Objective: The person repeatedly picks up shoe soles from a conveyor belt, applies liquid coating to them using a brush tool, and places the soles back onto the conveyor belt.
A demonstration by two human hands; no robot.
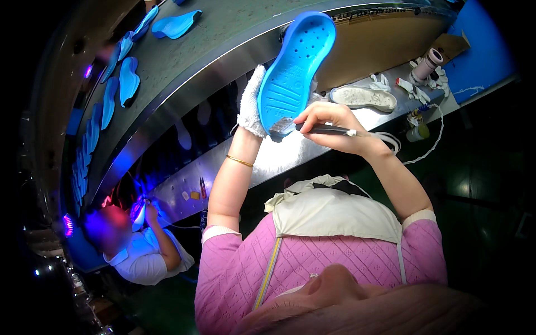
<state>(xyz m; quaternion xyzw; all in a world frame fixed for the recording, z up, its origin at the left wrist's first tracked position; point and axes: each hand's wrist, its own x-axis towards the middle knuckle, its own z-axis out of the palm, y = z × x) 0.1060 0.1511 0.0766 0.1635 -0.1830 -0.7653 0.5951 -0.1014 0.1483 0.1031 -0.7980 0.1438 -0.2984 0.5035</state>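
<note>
A blue shoe sole (295,70), with small holes at its wide end and grooves across its middle, is held up in front of me. My left hand (252,106), in a white knit glove, grips it along the left edge; most of those fingers are hidden behind it. My bare right hand (335,125) is closed around the dark handle of a brush (322,129). The pale brush tip touches the sole's narrower, lower end. Beyond my right hand, a whitish shoe sole (364,97) lies on the narrow metal ledge (220,167).
Several blue soles (129,81) lie on the curving conveyor belt (223,25). A pink bottle (427,64), white gloves (413,89) and a yellow-lidded jar (417,132) are at the right. At the lower left, another person (148,251) works under purple light. A white cord (438,134) hangs down.
</note>
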